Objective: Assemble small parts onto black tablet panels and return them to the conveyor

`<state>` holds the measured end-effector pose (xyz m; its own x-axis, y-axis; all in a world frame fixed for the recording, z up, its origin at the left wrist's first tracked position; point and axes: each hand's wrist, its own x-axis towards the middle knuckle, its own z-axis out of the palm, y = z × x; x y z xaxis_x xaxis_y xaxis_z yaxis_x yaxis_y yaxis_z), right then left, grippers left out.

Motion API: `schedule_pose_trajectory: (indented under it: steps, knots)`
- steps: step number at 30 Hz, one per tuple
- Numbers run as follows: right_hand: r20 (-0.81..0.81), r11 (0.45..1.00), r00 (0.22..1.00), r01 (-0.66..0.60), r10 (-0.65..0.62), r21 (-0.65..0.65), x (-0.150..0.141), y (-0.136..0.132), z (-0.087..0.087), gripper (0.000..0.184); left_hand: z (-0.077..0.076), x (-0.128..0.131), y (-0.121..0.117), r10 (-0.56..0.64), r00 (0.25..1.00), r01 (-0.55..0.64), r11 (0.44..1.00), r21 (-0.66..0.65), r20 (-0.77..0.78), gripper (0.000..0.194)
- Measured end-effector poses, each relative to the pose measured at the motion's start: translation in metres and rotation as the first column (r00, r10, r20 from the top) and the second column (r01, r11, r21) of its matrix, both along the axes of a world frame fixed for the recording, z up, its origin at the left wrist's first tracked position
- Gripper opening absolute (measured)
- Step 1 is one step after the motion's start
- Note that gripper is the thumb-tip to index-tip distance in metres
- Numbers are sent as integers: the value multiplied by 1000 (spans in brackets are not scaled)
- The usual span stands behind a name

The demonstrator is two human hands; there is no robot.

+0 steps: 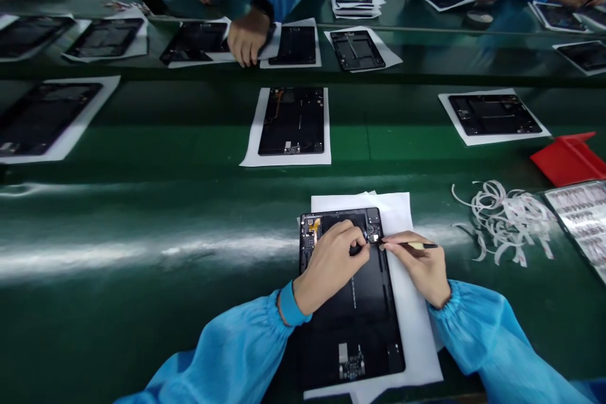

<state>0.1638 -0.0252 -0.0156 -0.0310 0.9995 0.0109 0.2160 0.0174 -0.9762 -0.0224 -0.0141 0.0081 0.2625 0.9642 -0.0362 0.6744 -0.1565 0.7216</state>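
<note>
An open black tablet chassis lies on a white paper sheet right in front of me. My left hand rests on the upper part of the chassis, its fingers pinched together near the top right corner. My right hand is closed round a thin pen-like tool, and the tool's tip touches the same corner, next to my left fingertips. Whatever sits between the left fingertips is too small to make out.
A pile of peeled white strips lies to the right, beside a red tray and a label sheet. More tablet chassis on paper, such as one, ride the green belt. Across it, another person's hand works.
</note>
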Motion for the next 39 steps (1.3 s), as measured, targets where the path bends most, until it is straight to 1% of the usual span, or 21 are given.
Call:
schedule_pose_trajectory:
  steps: [7,10,14,18,21,23,25,27,29,32,34,36,39]
  knots:
    - [22,997,999,-38,37,70,3,1,1,8,-1,0,-1,-4,1000,4,1000,3,-3,14]
    - [22,997,1000,-10,8,75,5,1,3,8,1,0,0,-11,1000,10,1000,-10,-1,14]
    - [46,997,999,9,-13,76,8,1,4,12,3,-1,1,-12,999,13,999,-41,33,15]
    - [-22,998,1000,12,-10,63,10,0,0,12,1,-3,1,26,996,-22,998,-52,90,9]
    - [-49,998,999,11,-8,61,11,-1,-3,12,-1,0,0,61,993,-56,997,-57,102,11]
    - [-75,998,997,38,-34,51,11,-1,-6,14,0,3,0,74,994,-69,996,-63,85,12]
    - [-106,994,990,102,-97,41,14,0,-7,18,1,3,1,71,994,-66,996,-63,77,14]
    - [-108,984,980,171,-165,54,18,2,-5,20,3,-2,2,42,994,-38,998,-46,100,13]
    - [-85,971,975,214,-206,107,21,3,-1,21,4,-13,1,8,992,-8,1000,-8,122,10]
    - [-111,959,976,206,-187,195,21,0,11,33,2,-32,-3,-22,998,18,998,57,65,6]
    - [-128,969,981,166,-144,183,16,-5,21,34,-1,-39,-8,-28,1000,29,995,98,-10,12]
    - [-101,983,990,116,-102,141,10,-11,29,30,-4,-40,-11,-18,998,26,992,127,-66,16]
    - [44,994,998,32,-36,101,3,-21,35,29,-7,-35,-12,4,997,5,993,114,-77,10]
